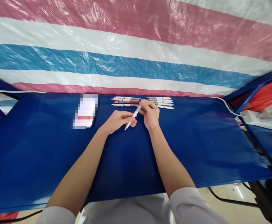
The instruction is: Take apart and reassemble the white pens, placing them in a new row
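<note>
Between my two hands a white pen (134, 116) with a grey grip is held at a slant, its lower end pointing toward me. My left hand (121, 120) pinches the pen's lower part between thumb and fingers. Higher up, my right hand (151, 114) has its fingertips closed around the grey grip, which hides the upper tip. Just beyond the hands lie two groups of pens side by side: white and dark red pens (124, 102) on the left, and several white pens (165, 102) on the right, partly covered by my right hand.
A phone (85, 110), blurred out by blocks, lies left of the pens on the blue tabletop (56, 155). Behind rises a striped plastic sheet (126, 40). At the right edge, a white power strip (261, 119) and its cable (226, 105) sit by the blue frame.
</note>
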Tool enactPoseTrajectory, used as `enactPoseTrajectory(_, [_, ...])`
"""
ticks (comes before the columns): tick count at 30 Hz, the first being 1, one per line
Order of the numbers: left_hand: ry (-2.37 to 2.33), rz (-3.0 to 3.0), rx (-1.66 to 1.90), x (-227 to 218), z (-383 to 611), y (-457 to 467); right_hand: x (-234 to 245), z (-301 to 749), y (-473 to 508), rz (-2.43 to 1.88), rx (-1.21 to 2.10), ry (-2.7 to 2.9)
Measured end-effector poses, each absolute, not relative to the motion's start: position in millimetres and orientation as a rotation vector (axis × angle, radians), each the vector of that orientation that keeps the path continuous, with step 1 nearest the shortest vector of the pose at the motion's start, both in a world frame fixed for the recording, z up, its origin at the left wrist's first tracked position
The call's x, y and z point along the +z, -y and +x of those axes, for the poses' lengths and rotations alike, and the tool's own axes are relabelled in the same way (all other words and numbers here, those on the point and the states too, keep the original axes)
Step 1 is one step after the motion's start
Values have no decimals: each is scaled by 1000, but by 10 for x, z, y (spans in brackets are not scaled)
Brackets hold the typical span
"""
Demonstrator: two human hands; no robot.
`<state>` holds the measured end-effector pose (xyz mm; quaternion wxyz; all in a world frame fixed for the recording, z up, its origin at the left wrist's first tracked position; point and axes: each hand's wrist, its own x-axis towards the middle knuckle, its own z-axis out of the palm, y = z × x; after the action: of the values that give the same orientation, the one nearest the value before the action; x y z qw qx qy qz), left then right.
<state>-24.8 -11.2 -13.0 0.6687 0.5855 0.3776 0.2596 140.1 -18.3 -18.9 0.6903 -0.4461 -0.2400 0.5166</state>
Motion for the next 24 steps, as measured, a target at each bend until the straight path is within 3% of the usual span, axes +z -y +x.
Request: enactPoseTrajectory(24, [-792, 1322, 596, -163, -286, 101, -192, 1419, 218, -961, 1166, 581])
